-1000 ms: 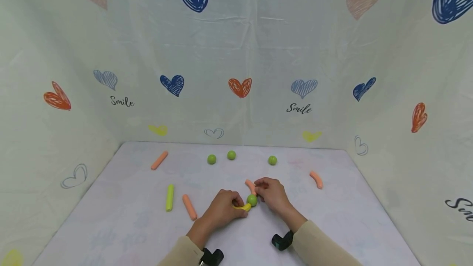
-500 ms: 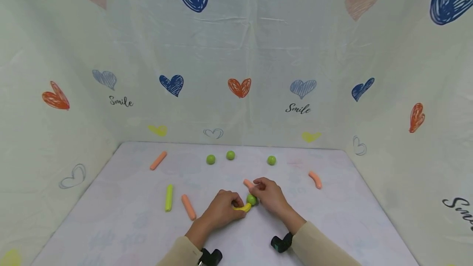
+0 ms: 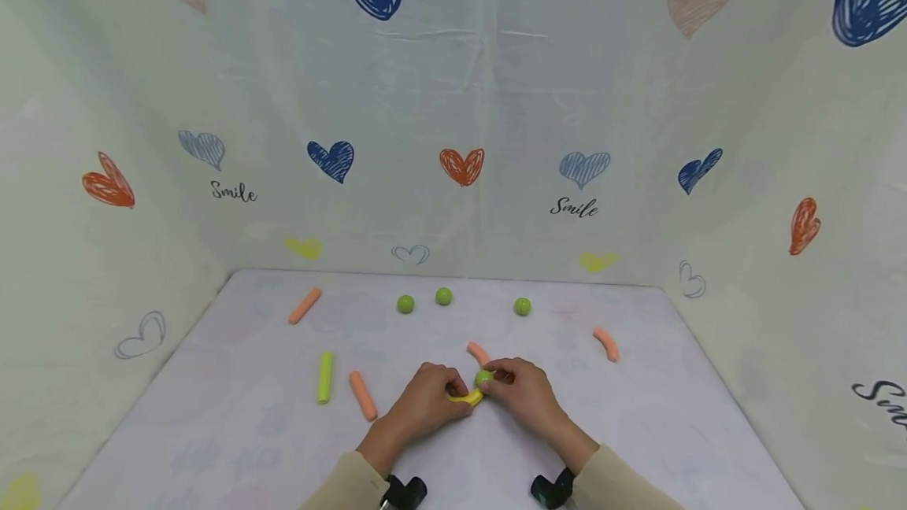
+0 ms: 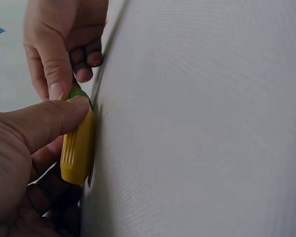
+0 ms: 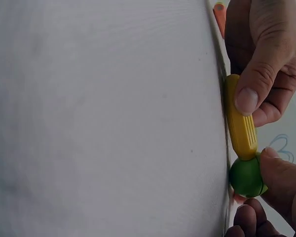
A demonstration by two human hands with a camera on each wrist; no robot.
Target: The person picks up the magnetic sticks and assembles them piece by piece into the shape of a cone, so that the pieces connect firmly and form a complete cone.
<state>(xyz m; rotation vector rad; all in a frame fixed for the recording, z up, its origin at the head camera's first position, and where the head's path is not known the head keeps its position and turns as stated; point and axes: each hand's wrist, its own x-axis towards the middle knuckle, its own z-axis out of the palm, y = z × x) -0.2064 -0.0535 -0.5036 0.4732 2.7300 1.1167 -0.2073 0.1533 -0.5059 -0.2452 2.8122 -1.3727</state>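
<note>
My left hand (image 3: 425,406) pinches a short, curved yellow rod (image 4: 79,153) with ridged sides between thumb and fingers, low over the table. At the rod's right end sits a green ball (image 5: 245,177), touching it. My right hand (image 3: 527,400) has its thumb and fingers around that ball. Just beyond the ball lies a curved orange rod (image 3: 478,352), its near end close to the ball and partly behind the right fingers. In the left wrist view the ball is mostly covered by fingers.
Three more green balls, one being this ball (image 3: 522,306), rest along the back of the white table (image 3: 638,431). Straight orange rods (image 3: 363,396) and a lime-green rod (image 3: 324,378) lie on the left. Another curved orange rod (image 3: 605,345) lies at right.
My right hand has shifted from the curved orange rod toward me, onto the green ball, and the orange rod now shows more. My left hand keeps its grip on the yellow rod.
</note>
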